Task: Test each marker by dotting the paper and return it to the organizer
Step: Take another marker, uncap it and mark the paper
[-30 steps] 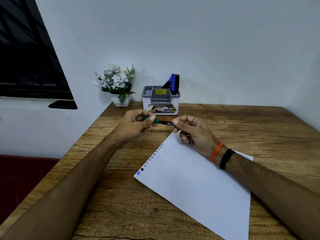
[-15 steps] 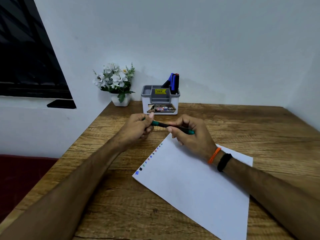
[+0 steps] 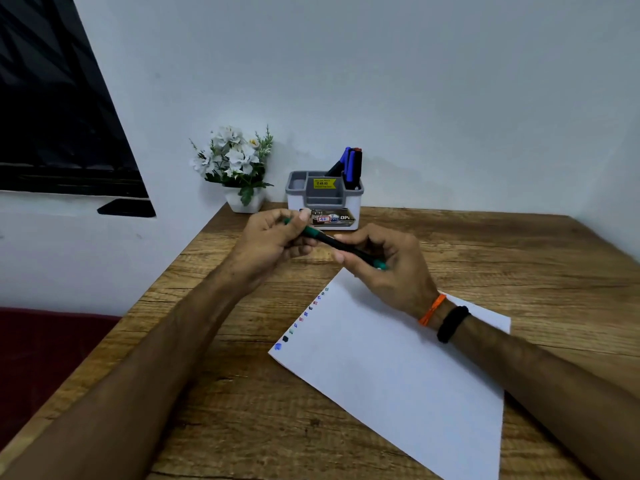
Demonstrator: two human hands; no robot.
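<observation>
Both hands, left [image 3: 273, 237] & right [image 3: 384, 268], pinch green marker [image 3: 332, 242] just in front of organizer [image 3: 324, 199], above paper [image 3: 398, 368]. Approx. ten dots [image 3: 300, 320] done; this one probably needs capping/returning.

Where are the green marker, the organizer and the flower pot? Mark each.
green marker [image 3: 337, 243], head view, on its black barrel between the hands.
organizer [image 3: 349, 197], head view, on its grey front rim.
flower pot [image 3: 236, 201], head view, on its white wall.

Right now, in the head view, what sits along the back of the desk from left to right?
Flower pot → organizer → markers standing in the organizer's right compartment.
</observation>
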